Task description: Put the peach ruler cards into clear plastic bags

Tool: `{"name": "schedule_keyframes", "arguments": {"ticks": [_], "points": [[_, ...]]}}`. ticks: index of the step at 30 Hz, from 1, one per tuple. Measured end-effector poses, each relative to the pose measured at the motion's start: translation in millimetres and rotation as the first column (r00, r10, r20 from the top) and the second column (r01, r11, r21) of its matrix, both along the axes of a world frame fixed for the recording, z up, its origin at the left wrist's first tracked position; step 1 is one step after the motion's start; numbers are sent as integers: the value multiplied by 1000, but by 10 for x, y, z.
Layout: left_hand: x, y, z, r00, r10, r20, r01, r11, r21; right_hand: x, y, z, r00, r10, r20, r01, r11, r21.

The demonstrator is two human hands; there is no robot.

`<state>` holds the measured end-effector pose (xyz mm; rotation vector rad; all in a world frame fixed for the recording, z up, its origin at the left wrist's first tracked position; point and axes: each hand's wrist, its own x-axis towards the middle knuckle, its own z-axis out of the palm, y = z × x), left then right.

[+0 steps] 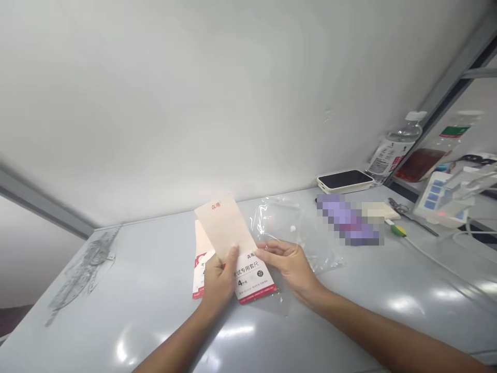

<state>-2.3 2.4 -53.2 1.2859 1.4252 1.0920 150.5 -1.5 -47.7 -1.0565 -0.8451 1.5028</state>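
My left hand (219, 277) is closed on a folding card (227, 228), thumb on top near its fold. The card has a plain pale upper panel and a lower panel printed with Chinese text, a "4" and a red bottom band. Fingertips of my right hand (285, 264) pinch the card's right edge by the fold. A second, similar card (198, 280) lies under and left of my left hand, partly hidden. A clear plastic bag (279, 220) spreads on the table behind and beside my right hand.
On the grey table (147, 290), a phone (345, 180) lies near the wall. A blurred purple packet (345, 217), scissors (411, 215) and a cable (427, 257) are at right. Behind stand a clear bottle (396, 147), an amber-liquid bottle (423, 158) and a white power strip (437, 199).
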Motion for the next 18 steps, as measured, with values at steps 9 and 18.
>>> {"name": "schedule_keyframes", "arguments": {"ticks": [9,18], "points": [[21,-56,75,989,143,44,-144,990,4,3,-1,26,997,79,26,-80,995,56],[-35,17,113,959,259,114,-259,966,-21,-3,-18,4,993,111,27,-112,992,51]]}}
